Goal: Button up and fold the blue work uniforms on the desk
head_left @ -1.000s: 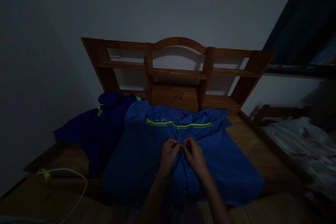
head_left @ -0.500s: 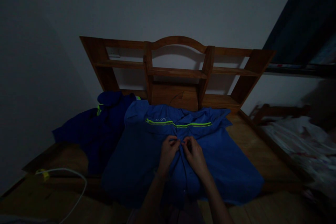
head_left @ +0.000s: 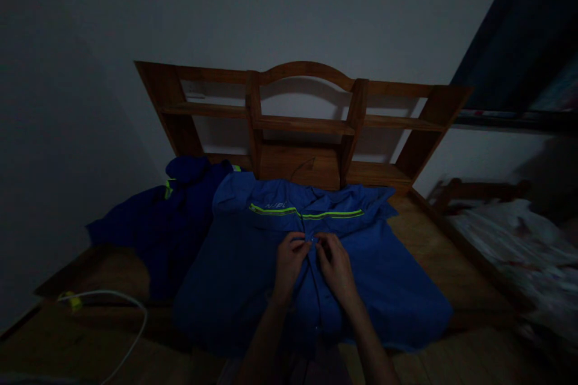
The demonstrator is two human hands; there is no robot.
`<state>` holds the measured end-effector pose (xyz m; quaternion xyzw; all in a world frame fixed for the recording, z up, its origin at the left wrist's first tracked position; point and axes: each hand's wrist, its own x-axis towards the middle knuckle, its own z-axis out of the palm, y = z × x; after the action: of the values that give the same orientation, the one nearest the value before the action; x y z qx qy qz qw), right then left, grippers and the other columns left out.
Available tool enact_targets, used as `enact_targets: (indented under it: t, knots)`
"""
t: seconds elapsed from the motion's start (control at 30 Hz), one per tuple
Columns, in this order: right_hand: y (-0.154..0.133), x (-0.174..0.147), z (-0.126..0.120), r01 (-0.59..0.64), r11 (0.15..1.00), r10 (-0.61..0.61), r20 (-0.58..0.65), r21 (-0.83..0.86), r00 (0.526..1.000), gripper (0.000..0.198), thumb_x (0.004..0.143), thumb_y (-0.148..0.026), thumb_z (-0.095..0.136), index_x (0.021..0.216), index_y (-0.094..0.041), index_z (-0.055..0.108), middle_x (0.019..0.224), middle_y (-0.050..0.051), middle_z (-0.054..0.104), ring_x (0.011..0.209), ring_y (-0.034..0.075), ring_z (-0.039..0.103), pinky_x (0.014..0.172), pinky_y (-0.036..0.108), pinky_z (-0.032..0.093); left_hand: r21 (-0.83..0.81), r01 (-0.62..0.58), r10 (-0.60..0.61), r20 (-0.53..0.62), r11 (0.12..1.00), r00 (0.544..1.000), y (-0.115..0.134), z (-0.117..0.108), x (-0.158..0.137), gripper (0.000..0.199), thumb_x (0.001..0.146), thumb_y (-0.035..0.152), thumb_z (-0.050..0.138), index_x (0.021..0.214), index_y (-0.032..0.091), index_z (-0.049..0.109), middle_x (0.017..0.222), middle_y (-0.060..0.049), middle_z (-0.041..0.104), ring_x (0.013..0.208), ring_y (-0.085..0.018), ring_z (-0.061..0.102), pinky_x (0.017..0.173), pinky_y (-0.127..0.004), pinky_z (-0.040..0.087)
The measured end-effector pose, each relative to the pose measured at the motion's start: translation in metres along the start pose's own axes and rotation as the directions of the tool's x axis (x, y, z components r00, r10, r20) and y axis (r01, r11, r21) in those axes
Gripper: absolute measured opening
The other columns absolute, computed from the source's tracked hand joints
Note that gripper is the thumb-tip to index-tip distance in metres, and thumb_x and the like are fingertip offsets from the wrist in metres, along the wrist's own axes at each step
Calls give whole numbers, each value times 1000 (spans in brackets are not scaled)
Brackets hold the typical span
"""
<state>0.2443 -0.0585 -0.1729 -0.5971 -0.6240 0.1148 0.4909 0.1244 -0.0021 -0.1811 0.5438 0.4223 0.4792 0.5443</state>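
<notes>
1. Working at the front edges of a blue shirt, spread out on a wooden surface, in front of a shelf unit — probably handling one fastening, though too dark to tell whether doing it up or undoing it.
2. Pinching the cloth, it seems, with both left hand and right hand, near each other below the chest stripes; between them, a pale dot, too small to identify.
3. Next, likely calls for keeping one edge steady and guiding the other by fingertip — without dragging the front out of line.
4. By count: two hands; one blue shirt; two chest stripes, yellow-green; one dark blue garment, heaped at the shirt's left side; one white cable, farther left.
</notes>
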Motion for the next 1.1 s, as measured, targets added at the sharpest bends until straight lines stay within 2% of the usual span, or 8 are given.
enact_targets:
  t: [0.27,0.5,0.6,0.67,0.73,0.87,0.97,1.1]
  knots:
    - [2,1,0,18,1000,-18,-2,0,1000,28,89,-15,41,108,-22,60,101,6,58,95,19,55,86,33,44,-35,-18,17,-32,999,999,-2,3,1,28,63,20,68,89,16,58,74,-4,67,73,-18,65,70,-27,50]
    - [-2,-1,4,14,1000,-13,14,-15,1000,27,88,-17,43,107,-23,61,101,6,59,94,19,56,86,33,44,146,-113,129,-102,983,986,-7,10,0,19,66,14,59,84,18,55,78,-3,63,75,-15,62,71,-26,48]
    - [0,2,-2,-4,999,2,-60,-33,998,27,89,-22,41,109,-22,59,104,7,59,96,19,56,86,32,44,214,-127,154,-119,969,981,-9,10,-1,16,68,15,59,83,18,56,79,-3,62,77,-16,61,72,-27,47]
    - [12,6,-19,-62,990,36,-201,-126,979,28,90,-28,41,111,-19,57,108,10,58,100,20,55,89,34,43,241,-127,159,-117,962,980,-11,8,-1,14,70,17,58,84,18,57,80,-3,62,77,-16,61,72,-27,46]
    - [34,11,-49,-197,936,80,-371,-290,925,36,87,-36,44,115,-14,54,113,15,56,107,25,51,94,39,39,242,-124,150,-91,962,985,-13,6,0,13,72,20,57,85,18,58,80,-4,63,77,-17,61,72,-28,46]
    - [91,15,-126,-548,691,272,-533,-471,801,60,80,-51,48,119,-5,51,120,27,51,114,36,48,93,49,37,227,-133,147,-49,965,988,-15,4,1,15,73,23,58,87,17,58,82,-5,63,78,-18,61,73,-28,45]
    - [117,11,-170,-574,706,426,-399,-416,812,53,76,-52,51,105,-8,60,111,25,59,101,33,58,87,44,43,231,-145,159,-45,962,986,-17,4,1,15,73,23,57,88,17,58,83,-5,63,80,-18,60,75,-29,45]
    - [116,-4,-197,-588,788,587,-67,-181,807,49,68,-54,59,97,-15,65,93,17,68,78,28,66,67,37,52,226,-153,166,-40,962,985,-20,4,3,15,73,23,58,87,18,59,81,-5,63,79,-18,60,75,-29,45]
